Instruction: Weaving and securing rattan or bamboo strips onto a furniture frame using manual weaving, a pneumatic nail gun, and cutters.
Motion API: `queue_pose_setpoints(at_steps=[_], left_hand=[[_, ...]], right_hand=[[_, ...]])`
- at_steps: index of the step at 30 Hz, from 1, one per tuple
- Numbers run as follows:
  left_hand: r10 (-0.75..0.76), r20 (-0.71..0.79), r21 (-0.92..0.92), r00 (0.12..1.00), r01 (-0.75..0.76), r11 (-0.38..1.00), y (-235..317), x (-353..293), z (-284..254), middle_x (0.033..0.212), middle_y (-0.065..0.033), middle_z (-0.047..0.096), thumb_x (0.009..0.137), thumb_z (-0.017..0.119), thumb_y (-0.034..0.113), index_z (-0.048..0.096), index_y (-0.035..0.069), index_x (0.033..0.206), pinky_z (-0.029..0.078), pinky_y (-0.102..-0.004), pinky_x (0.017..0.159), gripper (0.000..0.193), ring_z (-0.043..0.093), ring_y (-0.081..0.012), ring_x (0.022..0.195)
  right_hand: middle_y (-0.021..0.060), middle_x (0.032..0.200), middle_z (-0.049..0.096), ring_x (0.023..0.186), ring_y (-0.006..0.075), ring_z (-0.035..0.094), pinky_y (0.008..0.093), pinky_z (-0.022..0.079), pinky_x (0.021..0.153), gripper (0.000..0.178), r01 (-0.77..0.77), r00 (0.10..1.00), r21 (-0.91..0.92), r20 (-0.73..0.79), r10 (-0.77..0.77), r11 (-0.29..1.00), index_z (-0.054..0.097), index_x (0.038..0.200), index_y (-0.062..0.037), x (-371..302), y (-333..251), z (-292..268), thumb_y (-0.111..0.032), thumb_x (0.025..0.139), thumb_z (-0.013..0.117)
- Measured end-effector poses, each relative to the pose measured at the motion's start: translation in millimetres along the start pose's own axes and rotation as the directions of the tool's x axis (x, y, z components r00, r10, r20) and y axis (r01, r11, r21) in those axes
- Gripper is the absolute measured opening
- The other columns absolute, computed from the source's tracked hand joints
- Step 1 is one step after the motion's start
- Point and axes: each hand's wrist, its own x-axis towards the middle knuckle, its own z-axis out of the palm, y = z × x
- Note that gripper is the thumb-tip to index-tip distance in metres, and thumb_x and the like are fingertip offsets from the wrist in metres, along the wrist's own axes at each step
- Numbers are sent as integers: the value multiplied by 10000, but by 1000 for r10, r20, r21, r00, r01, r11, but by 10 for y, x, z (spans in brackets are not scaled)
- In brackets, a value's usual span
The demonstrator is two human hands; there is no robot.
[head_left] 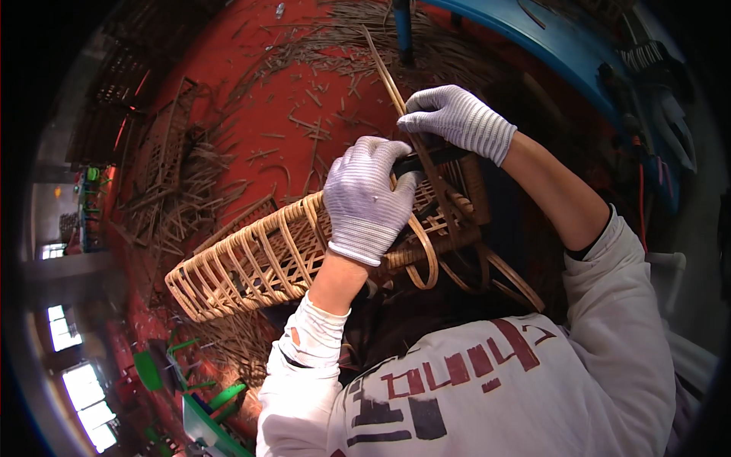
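Note:
A long woven rattan frame (242, 268) with open, looped sides lies across my lap, slanting from lower left to upper right. My left hand (367, 194), in a white knit glove, is closed over the frame's upper edge, by a dark bar (411, 162). Just to the right, my right hand (459, 122), gloved alike, pinches a long flat rattan strip (387, 75) between thumb and fingers. The strip's free end points up and away, and its lower part runs down into the weave. Loose strip ends (514, 282) curl out below the frame's right part. My palms hide some of the rim.
Offcuts of rattan (320, 126) litter the red floor (266, 84). Another frame (164, 148) stands among piled strips at the left. A blue table (525, 42) with a blue leg is at the far right. Green stools (148, 371) stand at lower left.

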Motion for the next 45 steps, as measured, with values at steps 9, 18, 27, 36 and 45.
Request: queue_pose_setpoints(at_steps=[9,18,27,36,45], left_hand=[[87,-36,14,996,-87,996,14,4,60,943,-65,667,689,742,34,749,124,1033,544,-369,712,356,652,-238,766],[65,5,-53,998,-65,996,45,-2,24,942,-71,680,760,745,50,746,116,1028,560,-355,733,276,679,-248,788],[-38,79,-58,996,43,997,45,29,35,985,-29,711,813,745,100,759,183,1045,566,-320,732,246,701,-204,785],[-171,177,55,969,163,985,-378,638,38,1020,-32,734,853,742,309,772,239,1094,543,-311,844,253,708,-203,929],[-139,284,2,949,144,990,-706,907,101,1130,-63,735,812,754,453,766,272,1128,531,-368,917,364,695,-269,1045]], right_hand=[[100,905,745,782,180,678,343,534,830,335,-130,991,-11,34,131,991,758,1037,-33,-23,-69,10,-346,925,716],[118,873,694,775,297,686,366,554,714,147,347,859,-239,-306,-410,907,674,951,-71,-918,-276,-29,-201,894,714],[61,915,633,848,263,627,375,530,737,152,196,925,-556,-170,-341,808,698,940,-105,-1895,11,421,-176,823,762],[93,990,650,799,263,634,369,520,714,302,560,722,-345,-244,-648,753,691,1106,-91,-2191,-373,732,-140,825,786],[189,1177,644,1042,259,675,345,551,914,545,42,910,153,-414,25,987,504,1376,1,-1460,366,1264,-169,900,707]])
